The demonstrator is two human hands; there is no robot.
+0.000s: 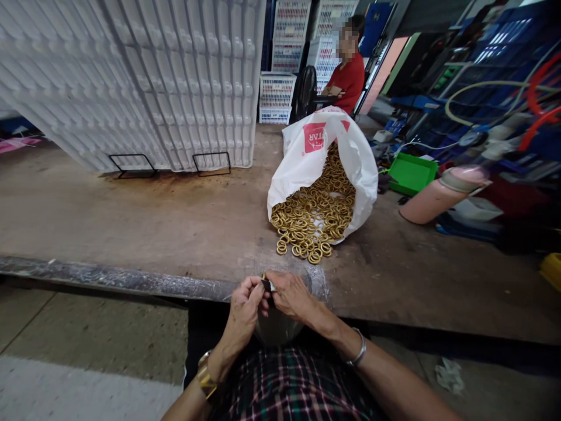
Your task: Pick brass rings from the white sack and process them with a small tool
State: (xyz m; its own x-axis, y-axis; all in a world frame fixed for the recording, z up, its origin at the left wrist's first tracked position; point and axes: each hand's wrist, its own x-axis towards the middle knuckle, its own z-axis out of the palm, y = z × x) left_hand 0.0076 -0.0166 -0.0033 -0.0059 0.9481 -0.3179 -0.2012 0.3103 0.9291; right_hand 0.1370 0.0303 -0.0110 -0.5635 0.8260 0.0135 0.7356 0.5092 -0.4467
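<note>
At the table's front edge, my left hand [246, 301] and my right hand [291, 294] meet, both with fingers closed. A brass-coloured ring [263, 276], mostly covered by fingers, shows between the fingertips and seems pinched by my left hand. My right thumb and fingers are closed on a small black and whitish piece [268, 285]; its kind is hidden. Beyond my hands a white sack [293, 166] lies on its side with its mouth towards me. Many brass-coloured rings [307, 219] fill its opening, and several have spilled onto the wooden table [197, 234].
Tall white ribbed plastic panels [175, 88] stand at the back left in black wire holders [211, 164]. To the right are a green tray [412, 174] and a pink cylinder [432, 199] with a gauge. A person in red [350, 82] is beyond, near stacked crates [277, 90].
</note>
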